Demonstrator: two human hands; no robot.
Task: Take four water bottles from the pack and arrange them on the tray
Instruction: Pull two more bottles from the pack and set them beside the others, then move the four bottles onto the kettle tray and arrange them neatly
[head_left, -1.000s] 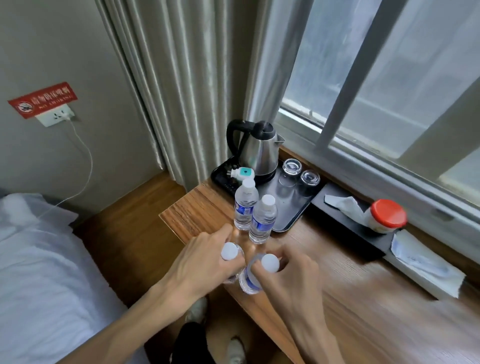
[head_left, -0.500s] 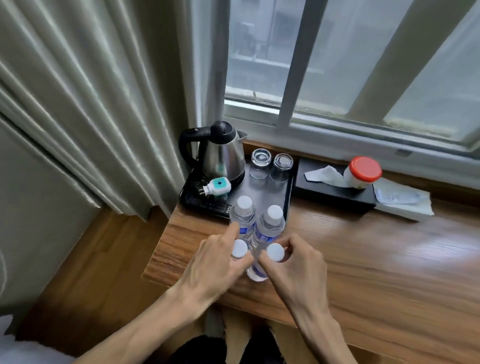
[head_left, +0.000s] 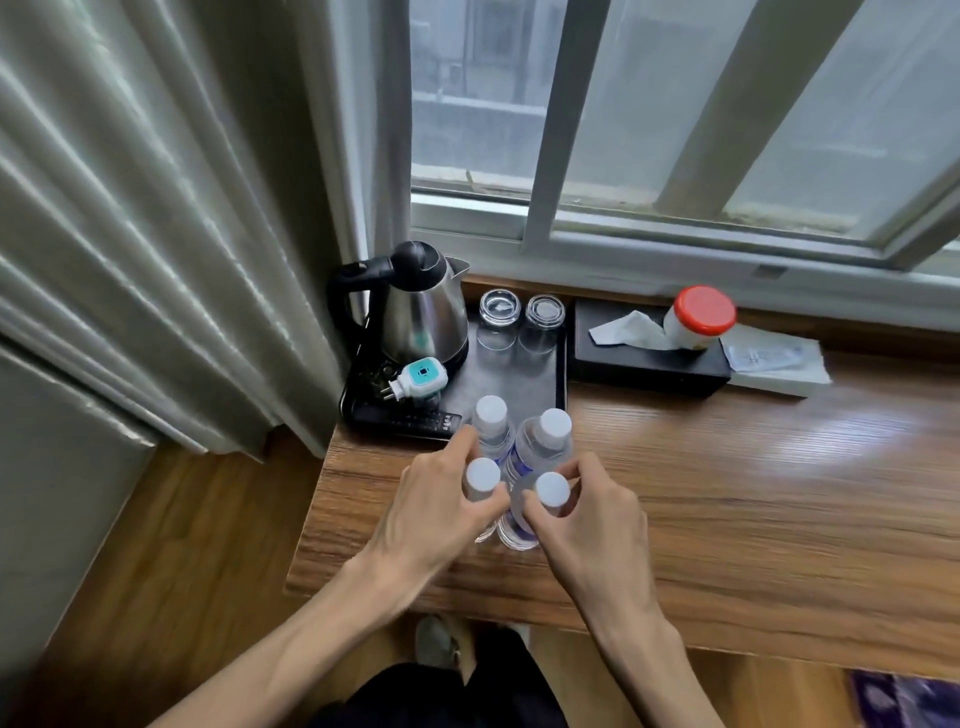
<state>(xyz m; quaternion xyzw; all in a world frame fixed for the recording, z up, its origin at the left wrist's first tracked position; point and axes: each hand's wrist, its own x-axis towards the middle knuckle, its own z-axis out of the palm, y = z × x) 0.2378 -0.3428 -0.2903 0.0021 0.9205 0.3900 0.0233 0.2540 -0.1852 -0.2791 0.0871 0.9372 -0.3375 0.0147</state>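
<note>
Several clear water bottles with white caps stand in a tight cluster at the near end of a black tray (head_left: 560, 364). The two far bottles (head_left: 491, 415) (head_left: 554, 427) stand upright at the tray's front edge. My left hand (head_left: 434, 506) grips the near left bottle (head_left: 482, 475) just below its cap. My right hand (head_left: 587, 525) grips the near right bottle (head_left: 551, 489) the same way. Both near bottles rest on the wooden table (head_left: 727, 493), touching the far pair. No pack is in view.
The tray also holds a steel kettle (head_left: 423, 312), two upturned glasses (head_left: 498, 317), a white plug adapter (head_left: 418, 379) and a remote (head_left: 410, 421). A black tissue box (head_left: 644, 358) with a red-lidded jar (head_left: 698, 317) sits to the right. Curtains hang at the left.
The camera swung right and closer to the table. Both hands slid their bottles forward until they stand against the far pair.
</note>
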